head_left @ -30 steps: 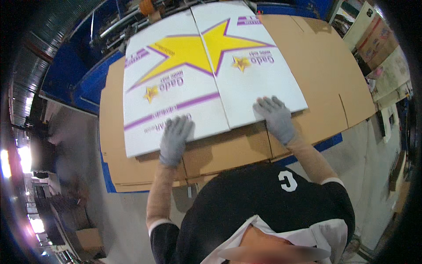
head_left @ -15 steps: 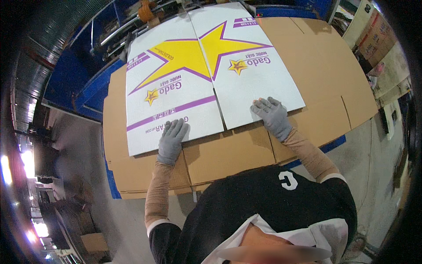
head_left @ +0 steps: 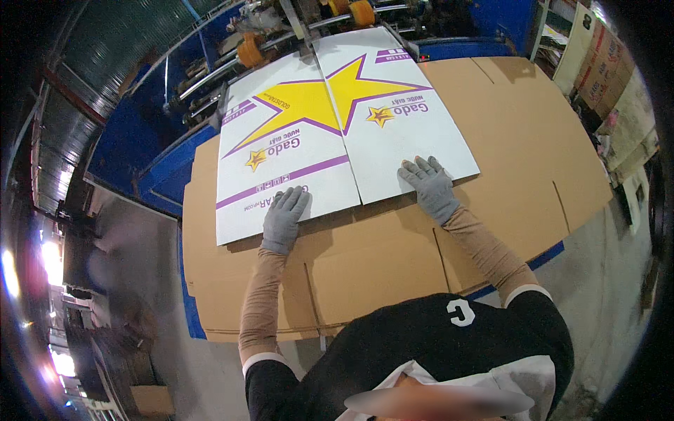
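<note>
A flat white cardboard carton (head_left: 393, 144) with purple bands and a large yellow star lies printed side up on brown cardboard sheets (head_left: 379, 259). A slit splits it down the middle. My left hand (head_left: 286, 214), in a grey glove, lies on its near edge left of the slit, fingers stretched forward over the print. On the right half, my gloved right hand (head_left: 430, 186) rests at the near edge with fingers spread. Both palms face down, and neither hand is wrapped round anything. The carton's far edge reaches the machine's rollers.
Beyond the carton stands a blue machine (head_left: 133, 151) with metal shafts and orange rollers (head_left: 250, 50). A printed brown carton (head_left: 602, 70) is at the far right. Stacked dark sheets (head_left: 123, 358) and a small brown cardboard piece (head_left: 152, 400) lie on the floor at lower left.
The white carton has slid a little away from me, toward the rollers, and its slit looks narrower. Both hands stay flat on its near edge. The whole view has shifted slightly.
</note>
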A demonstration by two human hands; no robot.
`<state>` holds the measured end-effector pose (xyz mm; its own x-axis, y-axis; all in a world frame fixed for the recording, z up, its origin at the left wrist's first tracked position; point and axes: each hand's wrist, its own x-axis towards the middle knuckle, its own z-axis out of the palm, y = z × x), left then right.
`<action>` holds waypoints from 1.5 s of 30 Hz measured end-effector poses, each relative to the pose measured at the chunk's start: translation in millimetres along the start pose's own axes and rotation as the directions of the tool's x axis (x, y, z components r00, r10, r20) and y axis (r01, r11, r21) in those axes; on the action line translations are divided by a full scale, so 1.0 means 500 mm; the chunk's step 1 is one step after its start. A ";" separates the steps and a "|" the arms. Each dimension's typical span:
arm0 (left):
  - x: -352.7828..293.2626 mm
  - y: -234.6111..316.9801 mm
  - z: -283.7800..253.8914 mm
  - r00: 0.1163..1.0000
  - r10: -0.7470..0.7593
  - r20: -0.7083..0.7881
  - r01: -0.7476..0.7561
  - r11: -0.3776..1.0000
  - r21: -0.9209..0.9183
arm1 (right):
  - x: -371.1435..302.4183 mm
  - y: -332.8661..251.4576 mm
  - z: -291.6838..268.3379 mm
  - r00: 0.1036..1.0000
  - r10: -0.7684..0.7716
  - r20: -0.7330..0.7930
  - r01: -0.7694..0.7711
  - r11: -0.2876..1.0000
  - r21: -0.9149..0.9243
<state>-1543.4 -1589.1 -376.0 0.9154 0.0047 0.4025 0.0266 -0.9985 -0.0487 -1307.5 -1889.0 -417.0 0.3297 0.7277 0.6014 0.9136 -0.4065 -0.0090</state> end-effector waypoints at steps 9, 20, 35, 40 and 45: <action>0.011 0.050 -0.036 0.964 -0.261 0.046 0.240 0.933 0.270 | 0.014 0.029 0.018 0.994 0.107 0.009 -0.106 0.992 -0.068; -0.679 0.344 -0.294 0.801 -0.533 -0.272 0.566 0.823 0.053 | -0.210 0.075 -0.058 0.848 0.523 -0.084 -0.527 0.816 -0.236; -0.932 0.407 -0.333 -0.079 -0.997 -0.027 0.882 -0.057 -0.468 | -0.569 -0.194 -0.377 0.926 0.376 -0.035 -0.374 0.926 0.053; -0.930 0.418 -0.339 0.122 -0.985 -0.121 0.934 0.155 -0.321 | -0.664 -0.269 -0.463 0.851 0.523 -0.044 -0.508 0.842 0.182; -1.008 0.398 -0.330 -0.349 -0.930 -0.116 0.251 0.027 -0.968 | -0.698 -0.300 -0.510 0.776 0.631 0.022 -0.622 0.757 0.199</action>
<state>-2065.8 -1799.1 -437.8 -0.3910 0.9203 0.0112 -0.1577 -0.0789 0.9843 -1620.1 -2222.7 -422.0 0.8374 0.3202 0.4431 0.5344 -0.6503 -0.5399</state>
